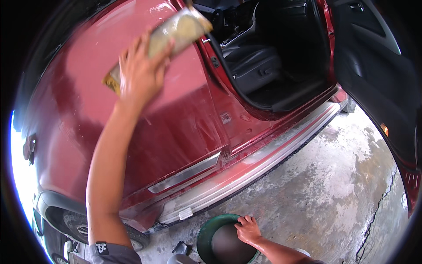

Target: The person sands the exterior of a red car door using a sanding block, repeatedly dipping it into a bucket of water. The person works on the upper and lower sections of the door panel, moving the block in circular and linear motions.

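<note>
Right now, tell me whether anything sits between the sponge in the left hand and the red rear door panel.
Nothing visible does. The left hand presses the yellow sponge flat against the red door panel; the surrounding paint shows only smears.

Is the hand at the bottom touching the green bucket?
Touching. The head view shows the right hand resting with its fingers on the rim of the green bucket, no gap between them.
</note>
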`<state>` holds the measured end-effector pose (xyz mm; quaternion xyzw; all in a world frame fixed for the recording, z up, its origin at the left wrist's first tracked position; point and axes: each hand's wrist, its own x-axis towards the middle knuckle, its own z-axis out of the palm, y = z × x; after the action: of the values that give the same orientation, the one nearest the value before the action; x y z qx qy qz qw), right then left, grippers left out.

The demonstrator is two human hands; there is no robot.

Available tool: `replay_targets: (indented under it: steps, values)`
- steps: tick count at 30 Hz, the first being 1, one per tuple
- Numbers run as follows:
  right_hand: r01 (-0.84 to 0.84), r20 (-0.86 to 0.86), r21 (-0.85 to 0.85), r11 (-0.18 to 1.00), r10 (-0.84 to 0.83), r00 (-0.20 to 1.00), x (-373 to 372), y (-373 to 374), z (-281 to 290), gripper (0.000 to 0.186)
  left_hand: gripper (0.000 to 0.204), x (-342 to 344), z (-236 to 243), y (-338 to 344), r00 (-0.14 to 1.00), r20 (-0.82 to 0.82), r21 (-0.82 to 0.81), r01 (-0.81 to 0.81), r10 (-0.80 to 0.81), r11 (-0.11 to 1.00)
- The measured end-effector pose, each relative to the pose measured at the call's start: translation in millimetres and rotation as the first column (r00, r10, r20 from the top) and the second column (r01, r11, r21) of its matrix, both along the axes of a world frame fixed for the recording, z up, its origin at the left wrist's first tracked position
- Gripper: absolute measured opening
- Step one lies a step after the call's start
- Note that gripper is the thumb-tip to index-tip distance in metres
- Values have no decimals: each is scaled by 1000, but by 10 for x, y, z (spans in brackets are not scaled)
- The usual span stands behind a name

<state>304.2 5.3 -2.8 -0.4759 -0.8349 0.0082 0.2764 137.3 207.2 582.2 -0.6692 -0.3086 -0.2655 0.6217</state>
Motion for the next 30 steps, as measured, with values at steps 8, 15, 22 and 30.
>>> replay_targets:
  steps: [8, 15, 22, 30]
  values:
    - [-23, -13, -14, 1000, 23, 1000, -51, -42, 4, 14, 46, 97, 655, 125, 990, 120, -31, -66, 69, 997]
    - [-24, -19, -1, 1000, 24, 1000, -10, 50, 98, 13, 46, -17, -21, -22, 999, 42, 15, -11, 11, 1000]
    - [-21, -13, 0, 1000, 21, 1000, 23, 31, 103, 12, 47, -99, 425, 76, 994, -79, 5, -78, 78, 997]
    - [-29, -13, -17, 999, 29, 1000, -20, 64, 50, 17, 45, -189, 685, 118, 997, -69, -22, -37, 35, 999]
